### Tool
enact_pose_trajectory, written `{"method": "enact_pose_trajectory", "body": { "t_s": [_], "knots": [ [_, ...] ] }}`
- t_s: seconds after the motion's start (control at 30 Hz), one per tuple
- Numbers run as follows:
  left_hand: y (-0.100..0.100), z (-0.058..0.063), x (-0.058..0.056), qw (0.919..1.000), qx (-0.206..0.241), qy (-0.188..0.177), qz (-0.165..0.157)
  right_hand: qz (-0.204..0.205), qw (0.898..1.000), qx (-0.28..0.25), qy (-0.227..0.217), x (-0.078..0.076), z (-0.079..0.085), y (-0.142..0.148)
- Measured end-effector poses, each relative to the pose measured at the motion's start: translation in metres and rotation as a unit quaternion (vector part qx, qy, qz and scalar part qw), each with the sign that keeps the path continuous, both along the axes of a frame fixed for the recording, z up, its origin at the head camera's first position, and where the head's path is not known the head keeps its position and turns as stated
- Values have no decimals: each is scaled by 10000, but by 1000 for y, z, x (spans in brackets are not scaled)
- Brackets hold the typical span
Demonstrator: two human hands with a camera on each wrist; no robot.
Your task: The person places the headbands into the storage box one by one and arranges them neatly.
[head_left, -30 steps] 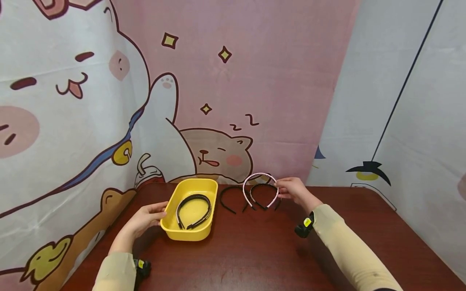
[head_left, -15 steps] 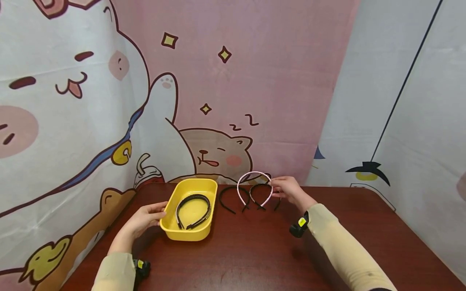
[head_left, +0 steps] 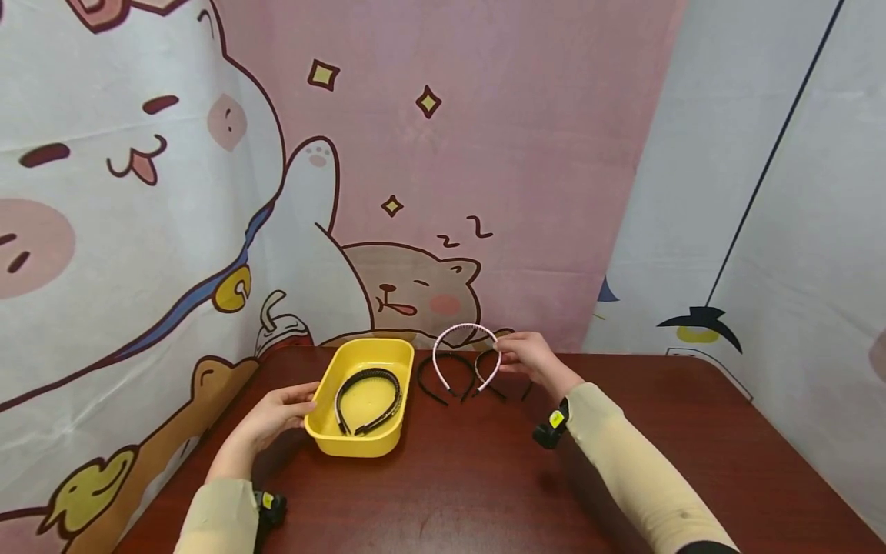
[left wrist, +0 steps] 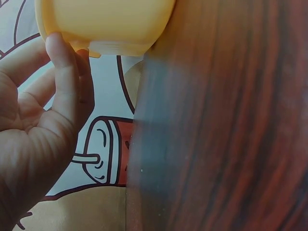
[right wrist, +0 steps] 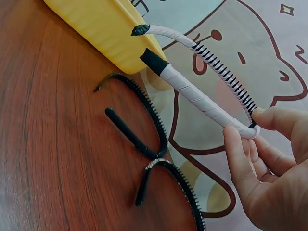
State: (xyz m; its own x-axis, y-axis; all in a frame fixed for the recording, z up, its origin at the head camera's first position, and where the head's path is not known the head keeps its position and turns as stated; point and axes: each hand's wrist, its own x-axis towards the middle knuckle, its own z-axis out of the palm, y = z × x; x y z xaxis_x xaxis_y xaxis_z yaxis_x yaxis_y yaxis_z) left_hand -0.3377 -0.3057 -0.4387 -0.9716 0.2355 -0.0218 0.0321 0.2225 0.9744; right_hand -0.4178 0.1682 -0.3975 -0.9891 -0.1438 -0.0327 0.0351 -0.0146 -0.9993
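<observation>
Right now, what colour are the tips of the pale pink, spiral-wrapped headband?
Near-black tips on the headband; clearest in the right wrist view.

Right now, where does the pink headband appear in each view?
Head: pink headband, lower half, just right of centre.
Left wrist: not in it.
Right wrist: headband, above and right of centre.
Shared landmark: yellow tub, left of centre in head, at the top edge in both wrist views.
</observation>
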Motion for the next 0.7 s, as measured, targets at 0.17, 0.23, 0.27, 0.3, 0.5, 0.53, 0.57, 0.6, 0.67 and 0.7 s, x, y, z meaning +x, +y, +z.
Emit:
{"method": "enact_pose_trajectory", "body": {
  "t_s": [0.17,0.23,0.27,0.3,0.5,0.53,0.57,0.6,0.67,0.7],
  "knots": [
    [-1,0,0,10000,32,10,-33,13,10000,33,-42,0,2,-11],
    [-1,-1,-1,10000,30,14,-50,19,10000,40,-64,-1,3,-16],
    [-1,-1,-1,10000,36,7,-37,38,10000,51,-50,-1,4,-18],
    [-2,-1,-1,10000,17,20,-64,60,10000,63,-34,-1,4,-20],
    [-1,0,-1,10000,21,35,-85,96,9999,90,-90,-3,5,-32],
    [-1,0,-1,10000,41,23,-60,100,9999,97,-98,-3,5,-34],
    [-1,0,-1,10000,44,29,-60,113,9998,117,-114,-2,6,-36],
    [0,0,-1,10000,37,33,-41,123,9998,130,-118,-1,7,-37],
    [0,0,-1,10000,37,5,3,110,9997,134,-157,1,8,-41],
    [0,0,0,10000,33,-1,19,117,9997,129,-168,1,9,-43]
  ]
}}
